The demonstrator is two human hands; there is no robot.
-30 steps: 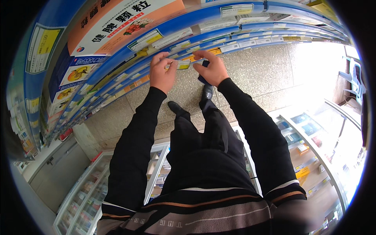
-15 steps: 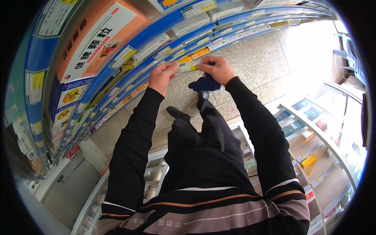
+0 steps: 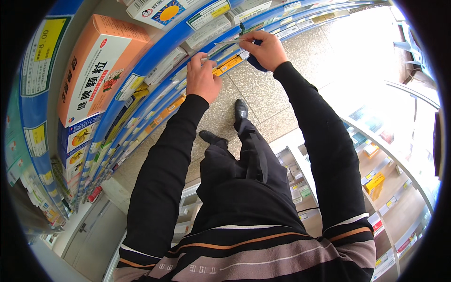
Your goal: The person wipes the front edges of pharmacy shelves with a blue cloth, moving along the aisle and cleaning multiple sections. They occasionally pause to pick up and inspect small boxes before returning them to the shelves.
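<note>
- The right hand (image 3: 267, 47) pinches 1 thin pale strip (image 3: 230, 42) between thumb and fingertips, its grip narrow, closed on the strip's right end.
- The strip lies along the blue shelf edge (image 3: 155, 61), among the price labels.
- A dark blue cloth (image 3: 256, 62) shows under the right palm.
- The left hand (image 3: 202, 77) rests against the same edge just left of the strip, fingers curled; whether it holds anything cannot be told.
- An orange box (image 3: 101, 61) stands on the shelf above.
</note>
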